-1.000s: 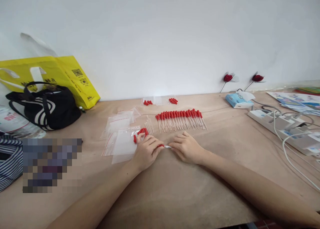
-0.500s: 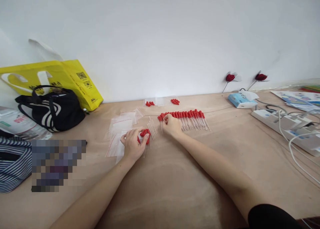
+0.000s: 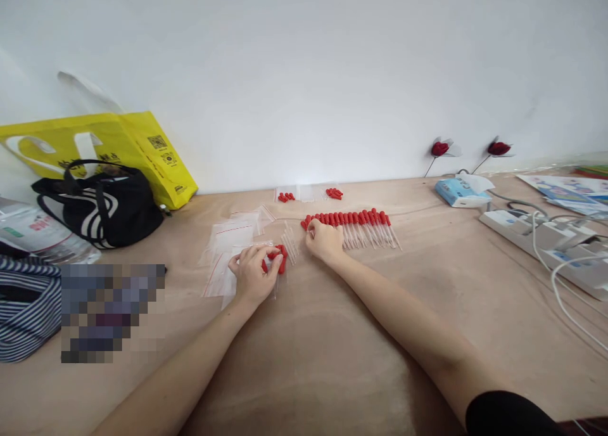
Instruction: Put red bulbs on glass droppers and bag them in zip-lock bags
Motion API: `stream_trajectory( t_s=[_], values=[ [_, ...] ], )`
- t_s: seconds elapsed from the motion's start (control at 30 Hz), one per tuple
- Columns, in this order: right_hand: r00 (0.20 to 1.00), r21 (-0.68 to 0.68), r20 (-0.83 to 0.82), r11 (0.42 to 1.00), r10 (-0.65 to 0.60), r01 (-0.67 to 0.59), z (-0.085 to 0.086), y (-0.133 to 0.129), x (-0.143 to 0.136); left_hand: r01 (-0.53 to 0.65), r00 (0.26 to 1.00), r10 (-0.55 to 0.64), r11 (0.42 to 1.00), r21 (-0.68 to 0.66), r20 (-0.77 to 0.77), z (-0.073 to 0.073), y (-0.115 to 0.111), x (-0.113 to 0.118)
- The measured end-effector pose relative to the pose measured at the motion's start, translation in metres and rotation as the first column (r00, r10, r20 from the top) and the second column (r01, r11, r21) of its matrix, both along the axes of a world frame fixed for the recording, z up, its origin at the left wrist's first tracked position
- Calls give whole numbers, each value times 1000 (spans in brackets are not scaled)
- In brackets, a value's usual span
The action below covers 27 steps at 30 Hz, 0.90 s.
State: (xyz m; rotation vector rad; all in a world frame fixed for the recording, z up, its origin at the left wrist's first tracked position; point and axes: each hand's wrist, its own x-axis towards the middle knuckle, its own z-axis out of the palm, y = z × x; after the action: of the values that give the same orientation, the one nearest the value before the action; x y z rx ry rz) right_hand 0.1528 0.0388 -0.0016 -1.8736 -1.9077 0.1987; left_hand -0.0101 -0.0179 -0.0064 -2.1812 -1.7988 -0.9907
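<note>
My left hand lies curled over a small clear zip bag holding red rubber bulbs, its thumb and fingers around the bulbs. My right hand is pinched closed at the left end of a row of glass droppers, whose red bulbs point to the wall. Its fingertips are on the leftmost dropper, mostly hidden behind the hand. Between the two hands lie several thin clear glass tubes without bulbs. Flat clear zip bags spread out beyond and to the left of my left hand.
Near the wall lie loose red bulbs and another clear bag. At left are a yellow bag, a black bag and a striped cloth. At right are a tissue pack and a power strip with cables.
My right hand has shifted slightly down at the row's left end. My left hand stays over the bag of bulbs, with little movement. The camera view has shifted a little.
</note>
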Motion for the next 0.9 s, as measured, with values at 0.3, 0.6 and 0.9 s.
stream_trajectory(
  t_s=[0.3,0.6,0.9],
  values=[
    [1000,77,-1,997,27,-26,-7,0,5,-36,999,36,999,-9,27,4,2,-6],
    [993,-86,111,996,31,-22,4,-2,-27,-140,990,140,978,-154,-14,8,8,-14],
    [985,-196,156,980,70,-38,14,-5,-39,-136,990,120,957,-256,-76,3,11,-15]
  ],
)
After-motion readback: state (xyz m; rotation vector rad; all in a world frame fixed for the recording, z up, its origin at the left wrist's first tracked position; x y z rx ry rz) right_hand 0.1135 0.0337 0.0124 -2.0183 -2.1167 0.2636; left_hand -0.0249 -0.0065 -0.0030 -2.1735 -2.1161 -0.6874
